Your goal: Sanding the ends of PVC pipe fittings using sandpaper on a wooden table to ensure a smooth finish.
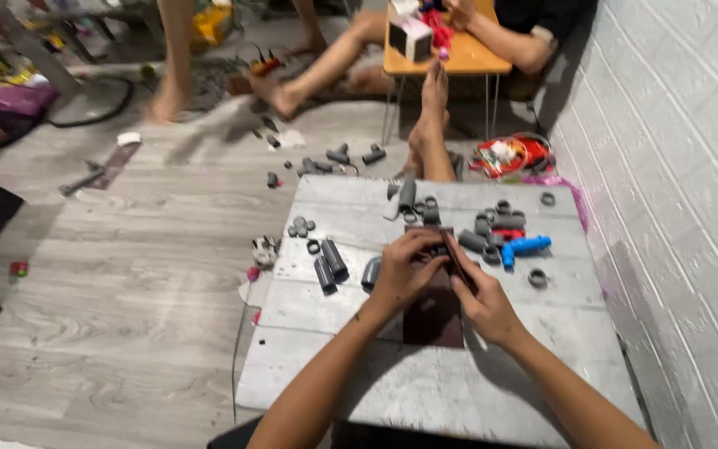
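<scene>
Left hand [405, 270] curled, fingers bent inward and closed on a small dark grey fitting [436, 249] at the fingertips; piece mostly hidden, exact shape not readable. Right hand [482, 301] likewise closed, pinching a thin dark strip [457, 256] that runs up toward the left fingertips. Both hands close together, fingertips nearly meeting, held just above a dark brown rectangular sheet [434, 320] lying flat on the desk [392, 391].

Desk: pale, whitewashed board top, low to the floor. Grey pipe pieces [329, 264], two short lengths side by side, just left of the left hand; a grey elbow [371, 272] touching or nearly touching the left wrist side. Cluster of grey fittings and rings [492, 226] beyond the right hand, with a blue pipe fitting [525, 246] beside it and a single grey ring [538, 278] nearer the wall. Small grey caps [301, 226] near the left edge.

No box or tray on the desk; parts lie loose. More grey fittings [338, 156] scattered on the wooden floor beyond. Another person's bare foot [432, 125] past the far edge, beside a small orange table [459, 54].
</scene>
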